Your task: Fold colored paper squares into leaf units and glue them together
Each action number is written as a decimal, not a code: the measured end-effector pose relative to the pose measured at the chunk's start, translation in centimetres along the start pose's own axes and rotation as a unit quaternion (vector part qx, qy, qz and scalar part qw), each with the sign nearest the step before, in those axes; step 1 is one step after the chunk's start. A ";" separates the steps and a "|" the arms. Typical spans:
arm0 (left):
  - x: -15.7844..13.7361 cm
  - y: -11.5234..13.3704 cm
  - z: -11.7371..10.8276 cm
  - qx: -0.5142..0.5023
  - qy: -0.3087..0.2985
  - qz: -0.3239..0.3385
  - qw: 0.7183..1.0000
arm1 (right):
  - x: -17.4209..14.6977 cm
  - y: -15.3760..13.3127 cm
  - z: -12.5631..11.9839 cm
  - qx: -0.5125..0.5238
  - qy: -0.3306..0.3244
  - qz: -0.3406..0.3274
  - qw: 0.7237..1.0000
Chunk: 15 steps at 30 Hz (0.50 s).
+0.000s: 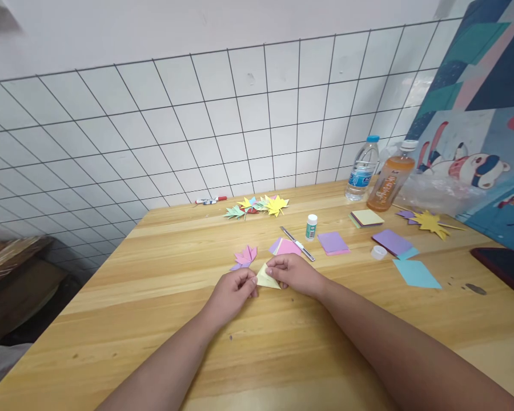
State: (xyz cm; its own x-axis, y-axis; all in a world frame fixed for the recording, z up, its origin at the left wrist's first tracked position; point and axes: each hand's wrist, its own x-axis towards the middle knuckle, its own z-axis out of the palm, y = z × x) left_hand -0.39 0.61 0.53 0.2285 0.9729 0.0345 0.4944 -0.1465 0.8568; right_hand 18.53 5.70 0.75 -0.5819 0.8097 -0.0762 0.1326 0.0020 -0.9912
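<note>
A small piece of pale yellow paper (266,279), folded to a triangle, is held between both hands just above the wooden table (154,319). My left hand (235,288) pinches its left corner between thumb and fingers. On the other side, my right hand (294,274) grips the upper right edge, thumb on top. Right behind the hands lie a pink and purple folded paper leaf (245,257) and a few pink and purple sheets (288,246). A utility knife (297,244) rests across those sheets.
A small white-capped glue bottle (311,227) stands behind the knife. Purple paper squares (333,242), a blue sheet (417,273) and a white cap (379,252) lie to the right. Finished paper leaves (276,205), markers (211,200), a water bottle (362,169) and an orange drink bottle (391,178) are farther back.
</note>
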 end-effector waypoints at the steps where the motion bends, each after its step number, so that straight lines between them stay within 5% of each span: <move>1: 0.0 0.1 0.0 0.001 -0.005 0.001 1.000 | 0.0 0.1 0.1 -0.008 0.007 -0.001 1.000; 9: 0.1 0.3 0.3 0.000 0.031 -0.001 1.000 | 0.2 0.4 0.6 -0.106 0.082 -0.053 0.990; 15: 0.4 0.6 1.2 -0.029 0.083 -0.006 0.996 | 0.3 0.1 1.7 -0.037 0.114 -0.049 0.992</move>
State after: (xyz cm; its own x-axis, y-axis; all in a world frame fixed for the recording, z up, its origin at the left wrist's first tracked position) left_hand 1.00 0.73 0.40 0.0794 0.9914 0.1045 0.4454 -0.1290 0.8860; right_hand 16.97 4.93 0.41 -0.3997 0.9151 0.0540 0.1477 0.1225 -0.9814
